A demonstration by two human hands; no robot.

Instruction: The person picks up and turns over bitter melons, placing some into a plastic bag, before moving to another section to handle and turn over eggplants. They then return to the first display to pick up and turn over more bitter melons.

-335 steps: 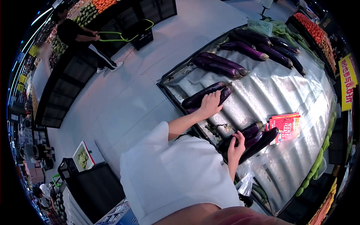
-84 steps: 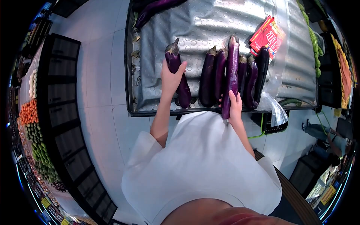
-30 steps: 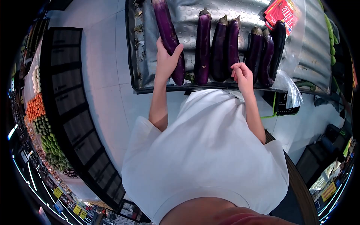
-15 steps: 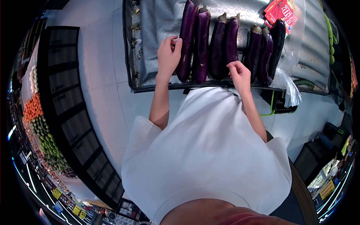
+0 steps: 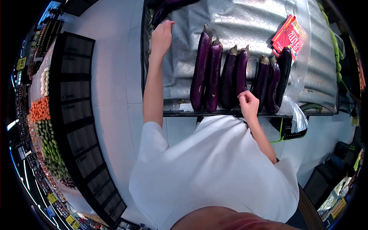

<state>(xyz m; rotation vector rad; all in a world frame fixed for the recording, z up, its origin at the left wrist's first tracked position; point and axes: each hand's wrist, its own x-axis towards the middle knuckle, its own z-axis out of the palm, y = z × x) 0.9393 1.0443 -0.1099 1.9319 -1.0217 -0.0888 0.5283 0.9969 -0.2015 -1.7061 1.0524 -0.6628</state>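
Note:
My left hand (image 5: 161, 38) is stretched forward at the table's left side, its fingers loosely bent and a little apart, holding nothing. Just beyond its fingertips lies a purple eggplant (image 5: 165, 10), partly cut off by the top of the view. My right hand (image 5: 249, 104) is closed with curled fingers and nothing visible in them, right at the lower end of a shorter eggplant (image 5: 242, 71). Beside that one are several more, standing in a row along the front edge: a long one (image 5: 201, 73) at the left and a darker one (image 5: 284, 73) at the right.
The eggplants lie on a silvery dimpled mat (image 5: 184, 53) with a black rim. A red printed packet (image 5: 290, 36) and clear plastic film (image 5: 294, 111) are at the right. Below the edge hangs a black basket (image 5: 293, 132). A vegetable shelf with carrots (image 5: 40, 109) stands far left.
My left hand has moved from beside the leftmost eggplant of the row, forward and left toward another eggplant. The view has shifted, so the row appears lower. My right hand stays by the same eggplant.

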